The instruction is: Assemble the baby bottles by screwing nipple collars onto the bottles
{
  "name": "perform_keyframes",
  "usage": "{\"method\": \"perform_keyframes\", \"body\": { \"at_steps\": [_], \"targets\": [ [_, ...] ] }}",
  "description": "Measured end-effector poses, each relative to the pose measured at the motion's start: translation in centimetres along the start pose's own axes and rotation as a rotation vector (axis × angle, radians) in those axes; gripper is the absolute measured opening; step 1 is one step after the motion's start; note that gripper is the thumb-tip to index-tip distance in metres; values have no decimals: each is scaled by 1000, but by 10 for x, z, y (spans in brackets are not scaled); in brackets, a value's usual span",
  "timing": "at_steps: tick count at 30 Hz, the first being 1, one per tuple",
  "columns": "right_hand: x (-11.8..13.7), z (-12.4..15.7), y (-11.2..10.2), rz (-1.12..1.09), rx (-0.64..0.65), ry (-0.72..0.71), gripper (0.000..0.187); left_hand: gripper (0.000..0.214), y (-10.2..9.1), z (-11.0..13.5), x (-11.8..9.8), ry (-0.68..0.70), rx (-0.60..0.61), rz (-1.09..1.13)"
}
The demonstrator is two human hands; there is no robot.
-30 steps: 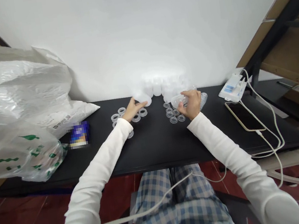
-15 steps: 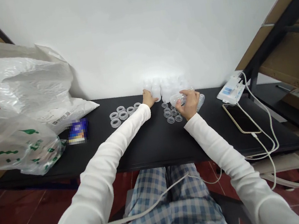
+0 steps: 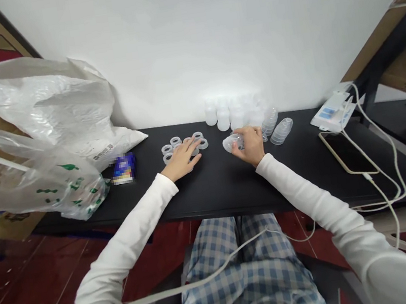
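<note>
With its fingers spread, my left hand (image 3: 183,160) reaches over several translucent plastic rings (image 3: 175,141) and hides some of them. Whether it touches any I cannot tell. My right hand (image 3: 251,145) is closed round a clear plastic domed cap (image 3: 229,143), whose rounded end points left. Behind that hand, frosted white bottles (image 3: 223,118) stand in a cluster by the wall. To its right lie nested clear caps (image 3: 282,130), stacked one in another. The small clear discs are mostly hidden behind my right hand.
A large white plastic sack (image 3: 61,107) and a clear bag with green print (image 3: 73,185) fill the left side. A blue packet (image 3: 124,168) lies beside them. On the right are a white box (image 3: 332,112), a phone (image 3: 347,152) and white cables (image 3: 388,153).
My left hand has moved from the white bottles left and nearer, over the rings. My right hand still holds the clear cap, now in front of the small discs. The view has shifted.
</note>
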State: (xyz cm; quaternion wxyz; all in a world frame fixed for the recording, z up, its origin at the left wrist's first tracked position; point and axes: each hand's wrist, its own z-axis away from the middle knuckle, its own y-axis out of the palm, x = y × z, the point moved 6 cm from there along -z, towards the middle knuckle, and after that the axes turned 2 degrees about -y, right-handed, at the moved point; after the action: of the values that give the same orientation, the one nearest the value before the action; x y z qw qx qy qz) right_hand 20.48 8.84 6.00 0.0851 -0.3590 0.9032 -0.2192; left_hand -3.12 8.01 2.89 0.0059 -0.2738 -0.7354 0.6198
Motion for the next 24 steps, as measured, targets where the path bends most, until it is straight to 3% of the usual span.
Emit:
{"method": "perform_keyframes", "body": {
  "at_steps": [5, 10, 14, 17, 20, 24],
  "targets": [
    [6, 0, -2, 9, 44, -26, 26, 51, 21, -28, 1, -26, -1, -107],
    [2, -1, -6, -2, 34, 24, 24, 45, 13, -40, 9, -21, -99, -131],
    [2, 0, -4, -3, 8, 67, 24, 33, 3, -42, -27, 68, -242, 46],
    [-5, 3, -2, -26, -1, 153, 28, 33, 11, -44, -64, 68, -308, 417],
    [-17, 6, -2, -31, -63, 238, 28, 41, 27, -44, -92, 106, -284, 777],
    [-24, 8, -3, -22, -107, 306, 24, 45, 30, -36, -103, 238, -338, 790]
  ]
}}
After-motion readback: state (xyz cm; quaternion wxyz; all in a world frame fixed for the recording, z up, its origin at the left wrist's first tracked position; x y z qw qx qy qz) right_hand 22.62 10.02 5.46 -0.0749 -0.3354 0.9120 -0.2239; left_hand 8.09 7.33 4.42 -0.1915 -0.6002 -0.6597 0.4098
